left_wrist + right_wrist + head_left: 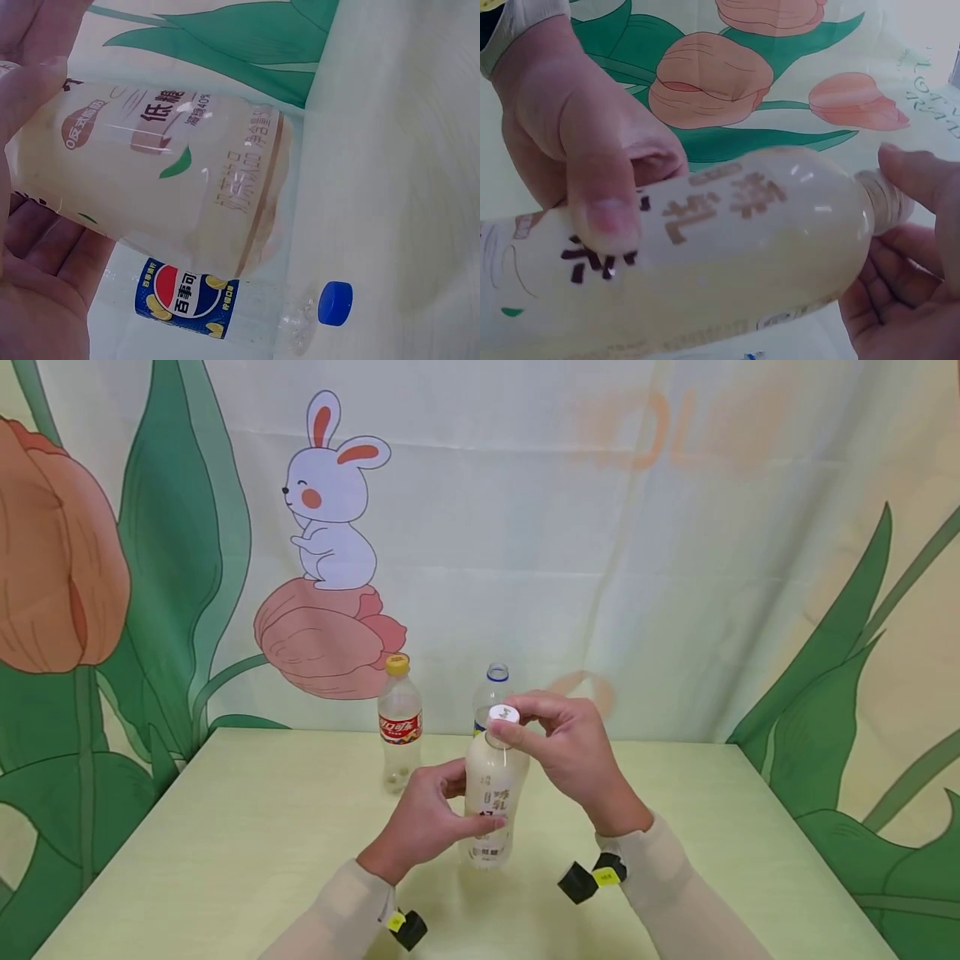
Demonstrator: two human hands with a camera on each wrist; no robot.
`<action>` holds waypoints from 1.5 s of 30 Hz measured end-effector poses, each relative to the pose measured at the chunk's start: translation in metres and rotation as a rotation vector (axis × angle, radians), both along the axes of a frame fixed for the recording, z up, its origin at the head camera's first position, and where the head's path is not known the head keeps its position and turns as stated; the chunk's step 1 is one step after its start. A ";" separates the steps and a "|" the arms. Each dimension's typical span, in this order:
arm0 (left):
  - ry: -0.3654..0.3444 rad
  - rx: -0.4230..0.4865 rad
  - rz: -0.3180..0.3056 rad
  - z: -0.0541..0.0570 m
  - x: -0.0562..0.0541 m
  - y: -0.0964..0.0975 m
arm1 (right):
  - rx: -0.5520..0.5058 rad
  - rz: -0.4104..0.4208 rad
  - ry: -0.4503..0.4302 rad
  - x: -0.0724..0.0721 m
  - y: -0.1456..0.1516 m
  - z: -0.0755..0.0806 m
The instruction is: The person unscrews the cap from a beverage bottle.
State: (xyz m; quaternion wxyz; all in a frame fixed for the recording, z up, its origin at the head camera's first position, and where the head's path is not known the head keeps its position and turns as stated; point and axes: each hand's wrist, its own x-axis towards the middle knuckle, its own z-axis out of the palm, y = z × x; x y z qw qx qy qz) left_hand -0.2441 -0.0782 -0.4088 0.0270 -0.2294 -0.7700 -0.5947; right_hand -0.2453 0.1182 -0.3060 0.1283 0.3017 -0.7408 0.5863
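Observation:
A clear milk tea bottle [497, 777] with a pale label stands nearly upright at the front middle of the table in the head view. My left hand [426, 822] grips its body, thumb across the front of the label. Up at the neck, my right hand [576, 752] pinches the white cap [504, 714] between thumb and fingers. Pale liquid fills part of the bottle, as the right wrist view shows. Just behind is an uncapped Pepsi bottle [497, 675], mostly hidden in the head view; its blue label [187, 298] shows in the left wrist view.
A Coca-Cola bottle [400, 727] with a yellow cap [397, 664] stands to the left of the Pepsi bottle. On the pale table [247, 827], a loose blue cap [335, 304] lies near the Pepsi bottle's base. A printed curtain [525, 527] hangs behind the table.

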 end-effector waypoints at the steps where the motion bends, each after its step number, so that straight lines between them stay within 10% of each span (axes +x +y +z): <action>1: -0.007 0.000 -0.005 0.000 0.000 0.000 | 0.003 0.020 -0.003 -0.001 0.001 0.000; 25: 0.003 0.013 -0.024 -0.003 -0.003 0.003 | 0.121 0.330 -0.105 -0.020 0.020 -0.005; 38: 0.005 0.015 0.008 -0.006 -0.003 0.005 | -0.105 -0.104 -0.145 -0.003 0.002 -0.007; 45: 0.006 0.009 0.020 -0.006 -0.002 0.006 | -0.087 -0.186 -0.169 0.004 -0.004 -0.003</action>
